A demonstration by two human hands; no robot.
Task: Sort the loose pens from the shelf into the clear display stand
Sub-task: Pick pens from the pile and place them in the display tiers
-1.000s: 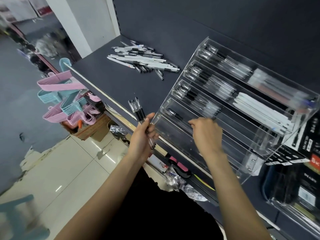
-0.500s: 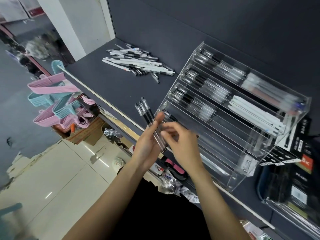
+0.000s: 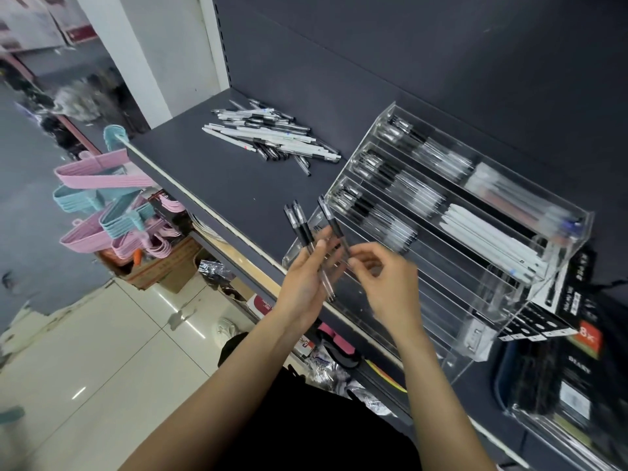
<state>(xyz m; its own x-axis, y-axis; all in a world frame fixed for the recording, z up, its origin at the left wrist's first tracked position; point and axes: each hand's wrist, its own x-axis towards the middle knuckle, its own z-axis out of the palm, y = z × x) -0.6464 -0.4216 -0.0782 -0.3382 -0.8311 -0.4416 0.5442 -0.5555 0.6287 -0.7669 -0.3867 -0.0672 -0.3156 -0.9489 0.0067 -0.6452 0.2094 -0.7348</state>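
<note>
My left hand (image 3: 306, 280) holds two black-capped clear pens (image 3: 299, 226), caps pointing up and away, just in front of the clear display stand (image 3: 489, 290). My right hand (image 3: 384, 280) pinches a third black pen (image 3: 334, 226) and holds it slightly apart from the bunch. The stand's upper rows hold black and white pens; its lower rows look mostly bare. A pile of loose pens (image 3: 268, 134) lies on the dark shelf (image 3: 217, 178) to the far left of the stand.
Black boxed stationery (image 3: 560, 317) and a clear case (image 3: 557, 396) stand right of the stand. Pink and blue hangers (image 3: 105, 202) hang off the shelf's left end. Goods fill the lower shelf below the edge. Tiled floor lies below left.
My right hand came back from the stand's lower row to my left hand and drew one pen out of the bunch. The view shifted slightly.
</note>
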